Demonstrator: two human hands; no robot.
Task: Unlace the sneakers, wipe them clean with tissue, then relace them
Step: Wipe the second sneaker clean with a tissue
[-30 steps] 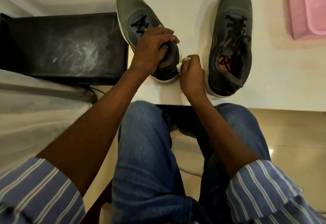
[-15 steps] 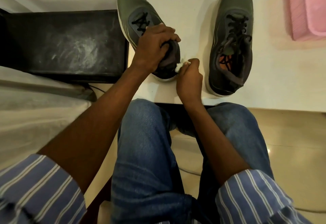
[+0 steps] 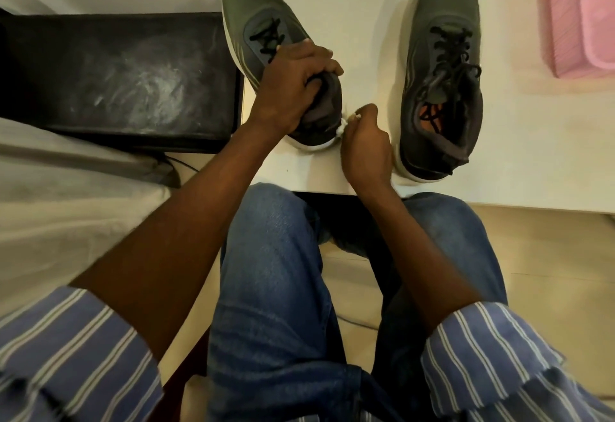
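**Wiping the heel of the left-hand sneaker**

At upper centre, our left hand (image 3: pixel 293 89) grips the sneaker's (image 3: pixel 266 32) collar to steady it on the white table (image 3: pixel 532 142). Our right hand (image 3: pixel 367 145) pinches a tissue wad (image 3: pixel 342 127) against its heel. The other sneaker (image 3: pixel 442 65) waits upper right, laced.

The left hand (image 3: pixel 289 89) hides the left sneaker's (image 3: pixel 266 35) collar and upper laces. The right hand's fingers (image 3: pixel 364 112) hide most of the tissue (image 3: pixel 342 127). The pink basket (image 3: pixel 580 12) at the table's far right corner is cut off.

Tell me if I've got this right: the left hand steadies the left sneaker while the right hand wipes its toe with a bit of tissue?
Not quite. In the head view the right hand presses the tissue to the left sneaker at its heel, not its toe. The left hand does steady it.
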